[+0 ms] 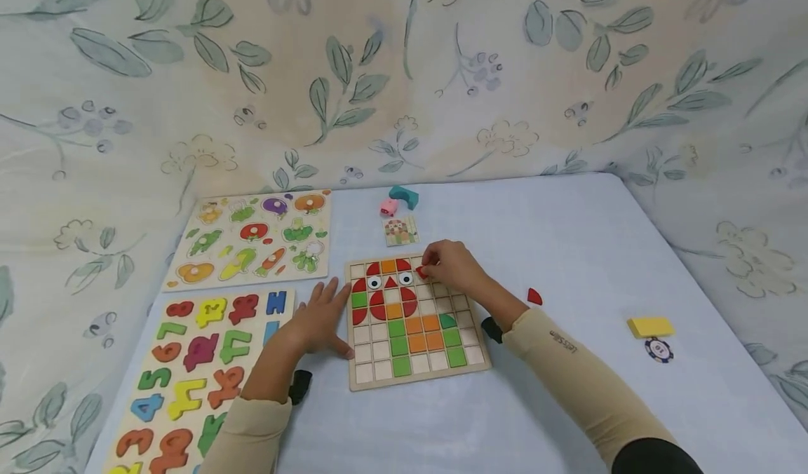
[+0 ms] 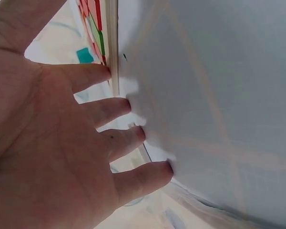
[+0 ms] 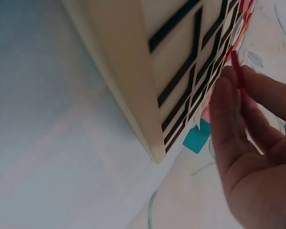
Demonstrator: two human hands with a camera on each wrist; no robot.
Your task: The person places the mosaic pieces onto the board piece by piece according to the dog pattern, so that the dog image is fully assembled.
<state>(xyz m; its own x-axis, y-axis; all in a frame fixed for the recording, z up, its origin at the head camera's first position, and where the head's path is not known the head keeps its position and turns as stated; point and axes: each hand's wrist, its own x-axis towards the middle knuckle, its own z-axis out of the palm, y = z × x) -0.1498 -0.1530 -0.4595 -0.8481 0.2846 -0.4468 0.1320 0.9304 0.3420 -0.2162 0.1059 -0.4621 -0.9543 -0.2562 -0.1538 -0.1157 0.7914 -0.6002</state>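
Observation:
A square wooden grid board lies mid-table, several of its cells filled with red, orange and green pieces and two round eye pieces. Between thumb and fingers my right hand pinches a red puzzle piece over the board's upper right part. The piece is mostly covered by the fingertips in the head view. My left hand has its fingers spread, with fingertips and thumb at the board's left edge. In the left wrist view the left palm holds nothing. A loose red quarter-circle piece lies right of the board.
Left of the board are a vegetable puzzle board and a number puzzle board. Behind it lie a picture card, a pink pig figure and a teal block. A yellow block and a poker chip sit at the right.

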